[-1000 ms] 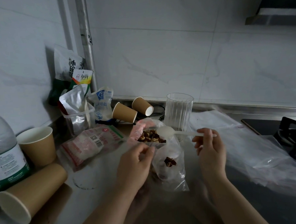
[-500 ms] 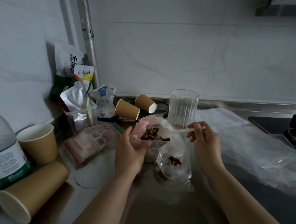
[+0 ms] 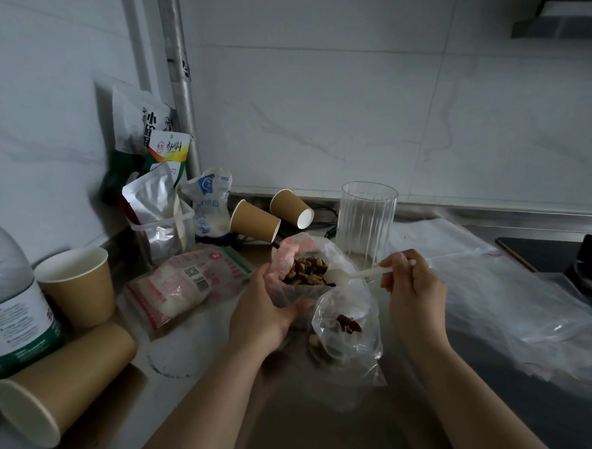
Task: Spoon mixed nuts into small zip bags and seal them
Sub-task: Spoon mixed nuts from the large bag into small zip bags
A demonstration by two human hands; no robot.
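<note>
Both hands at nut bag (image 3: 303,268), spoon (image 3: 355,274) prob. touching.

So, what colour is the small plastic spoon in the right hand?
White, slightly translucent; the small plastic spoon in the right hand shows in the head view.

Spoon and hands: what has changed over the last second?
The left hand let go of the small bag and now cups the big nut bag. The right hand swung the spoon down into the nuts. The small bag stays open with a few nuts inside.

left hand (image 3: 263,313) cupped, right hand (image 3: 412,281) fingers pinched.
</note>
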